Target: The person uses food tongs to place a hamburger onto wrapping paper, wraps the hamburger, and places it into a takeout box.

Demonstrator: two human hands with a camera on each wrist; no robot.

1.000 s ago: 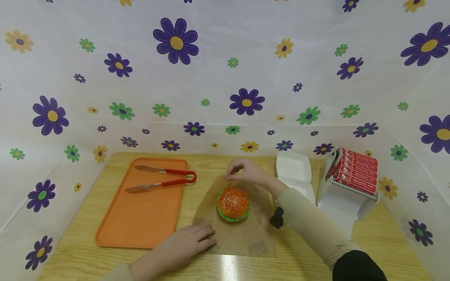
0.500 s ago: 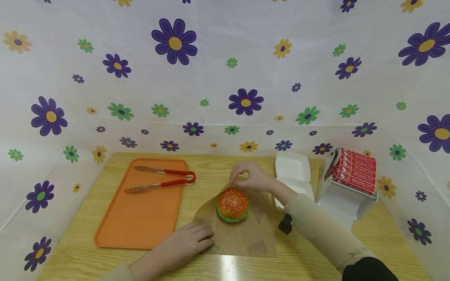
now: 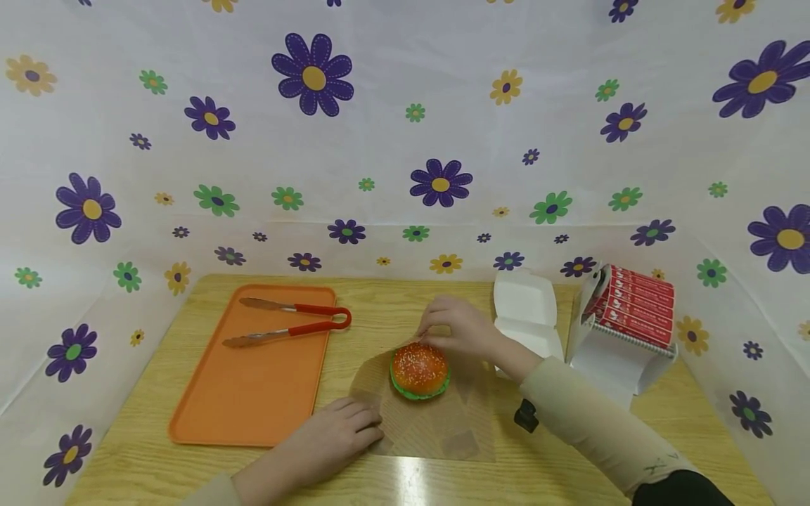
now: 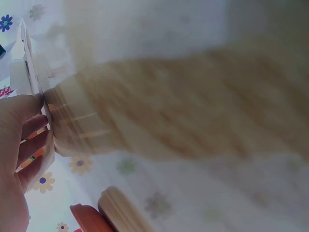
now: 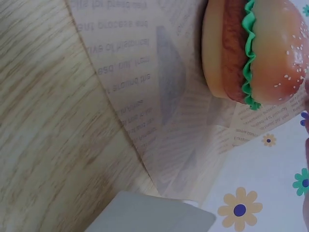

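— Since a second ago the right hand (image 3: pixel 458 327) has drawn back toward the burger (image 3: pixel 420 370), bringing the far edge of the wrapping paper (image 3: pixel 443 422) with it; the fold now stands up just behind the bun. What about the other hand?

— No shift that I can see. The left hand (image 3: pixel 342 432) lies flat with straight fingers on the near left corner of the paper, pressing it to the wooden table (image 3: pixel 380 309).

— And the right one's grip?

— Its fingertips are curled together, pinching the lifted paper edge, touching or nearly touching the top of the sesame bun. The burger sits in the middle of the sheet, green lettuce showing round its rim.

— Any writing to read?

— The right wrist view shows lines of grey print on the paper, but reversed and too faint to make out. The red box (image 3: pixel 633 306) at the right carries white marks, too small to read.

— What else is there?

— An orange tray (image 3: pixel 253 393) at the left with red-handled tongs (image 3: pixel 287 322) on it, and an open white clamshell box (image 3: pixel 528 316) just beside the right hand.
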